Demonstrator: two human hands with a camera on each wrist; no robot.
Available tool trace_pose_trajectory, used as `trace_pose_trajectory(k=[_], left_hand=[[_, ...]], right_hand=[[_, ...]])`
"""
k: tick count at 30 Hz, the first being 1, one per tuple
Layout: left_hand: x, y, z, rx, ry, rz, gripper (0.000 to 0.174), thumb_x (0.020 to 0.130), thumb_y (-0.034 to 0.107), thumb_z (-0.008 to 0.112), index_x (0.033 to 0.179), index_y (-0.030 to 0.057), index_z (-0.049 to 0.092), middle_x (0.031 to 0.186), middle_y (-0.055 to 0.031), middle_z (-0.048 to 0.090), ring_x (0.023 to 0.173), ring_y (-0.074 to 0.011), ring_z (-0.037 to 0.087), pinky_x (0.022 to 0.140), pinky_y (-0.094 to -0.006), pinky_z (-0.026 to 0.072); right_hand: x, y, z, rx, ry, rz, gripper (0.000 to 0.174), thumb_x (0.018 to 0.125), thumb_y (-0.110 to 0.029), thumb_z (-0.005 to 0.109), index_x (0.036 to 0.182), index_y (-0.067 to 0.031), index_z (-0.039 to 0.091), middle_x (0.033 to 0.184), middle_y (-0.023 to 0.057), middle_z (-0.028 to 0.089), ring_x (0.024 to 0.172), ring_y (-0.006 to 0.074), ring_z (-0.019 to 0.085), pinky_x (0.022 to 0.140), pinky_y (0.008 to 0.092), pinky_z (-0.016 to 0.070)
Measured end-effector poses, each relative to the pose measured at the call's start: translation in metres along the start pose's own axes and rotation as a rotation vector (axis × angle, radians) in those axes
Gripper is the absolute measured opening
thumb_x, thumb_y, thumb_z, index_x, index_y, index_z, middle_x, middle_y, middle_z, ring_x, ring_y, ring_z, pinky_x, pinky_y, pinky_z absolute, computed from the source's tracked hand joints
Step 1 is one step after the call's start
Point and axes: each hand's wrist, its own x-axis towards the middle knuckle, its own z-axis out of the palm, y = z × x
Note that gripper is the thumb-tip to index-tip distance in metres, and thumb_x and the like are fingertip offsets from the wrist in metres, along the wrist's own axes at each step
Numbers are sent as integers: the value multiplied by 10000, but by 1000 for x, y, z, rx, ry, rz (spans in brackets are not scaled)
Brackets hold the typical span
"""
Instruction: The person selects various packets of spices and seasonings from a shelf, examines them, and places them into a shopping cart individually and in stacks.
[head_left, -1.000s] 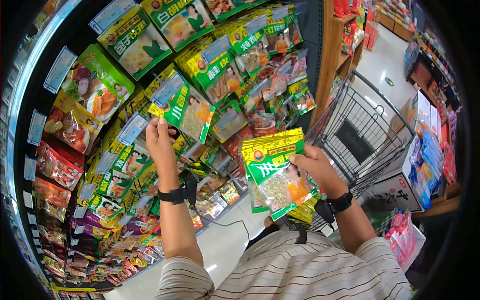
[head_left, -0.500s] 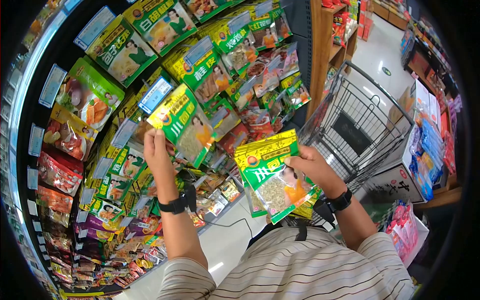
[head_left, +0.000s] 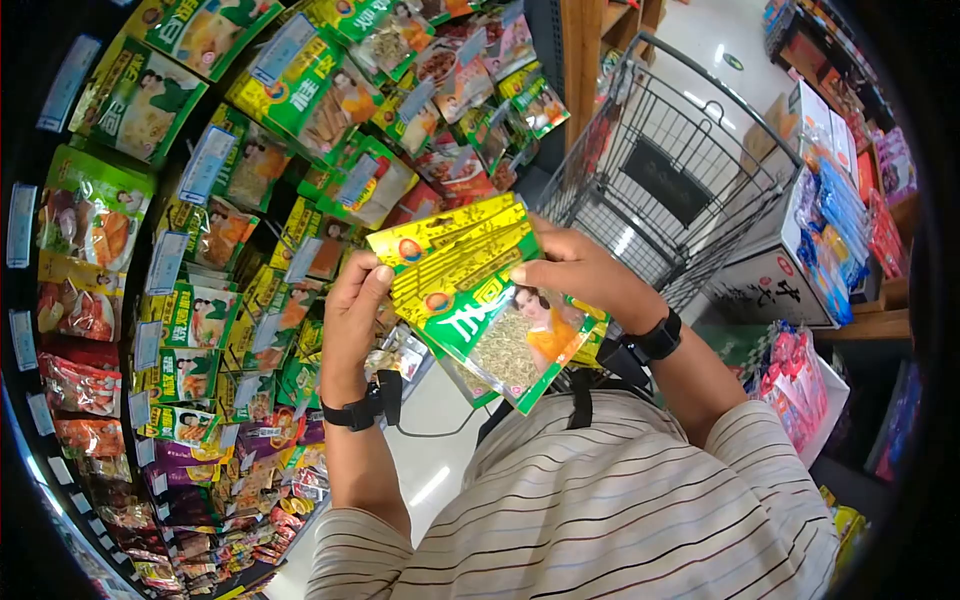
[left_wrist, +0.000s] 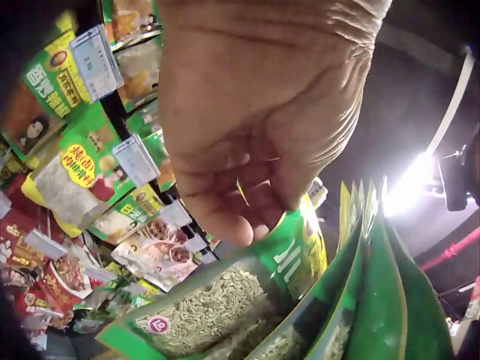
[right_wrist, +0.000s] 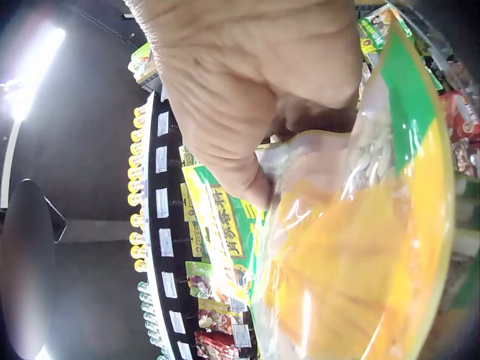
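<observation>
My right hand [head_left: 585, 275] grips a fanned bunch of yellow-and-green seed packets [head_left: 500, 340], with the thumb across the front one. A woman in orange is printed on that front packet. At the left of the fan, my left hand [head_left: 352, 310] pinches the yellow top corner of another seed packet [head_left: 400, 242], which lies behind the bunch. The left wrist view shows pale seeds through this packet's clear window [left_wrist: 217, 307], close beside the upright green edges of the others. In the right wrist view, the thumb [right_wrist: 251, 184] presses on the shiny front packet [right_wrist: 352, 255].
Seasoning packets [head_left: 310, 95] hang in rows on the rack at the left, with blue-and-white price tags [head_left: 207, 165] in front. A wire shopping cart [head_left: 690, 150] stands ahead on the right. Beyond it are a white carton [head_left: 775, 280] and pink packages [head_left: 795, 375].
My left hand has drawn a packet away from the rack and brought it right, against the bunch in my right hand. The rack has shifted left in the head view.
</observation>
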Motion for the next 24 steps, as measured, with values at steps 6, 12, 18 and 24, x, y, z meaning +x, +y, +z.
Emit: trace_pose_trajectory(k=[6,12,18,24], left_hand=[[10,-10,16,69,-121,-134,254,1006,278,566,1110,51,614,1057,-1,619,977,-93,554,896,-265,432],[48,-6,65,380,-386,10,480,934,324,662,1287,12,569,1211,-122,648,1126,-205,591,941,-345,461],[96,-27,136,739,-630,245,355,888,203,718,1149,3,586,911,-209,643,824,-338,643,699,-386,479],[127,-73,189,730,-630,326,247,913,188,681,1069,10,608,908,-203,664,815,-372,651,699,-399,487]], right_hand=[[-16,14,-8,93,116,145,331,948,-199,625,1205,9,627,952,-13,651,867,60,547,770,239,459],[-23,65,-31,-232,170,11,267,925,-174,612,1124,3,631,897,37,612,793,92,567,687,279,474],[-28,71,-70,-220,314,-31,237,907,-169,626,1064,7,640,886,70,578,789,152,582,680,329,479],[-50,117,-128,-482,537,-50,260,931,-174,659,1130,-6,662,1148,63,590,1022,144,604,866,292,506]])
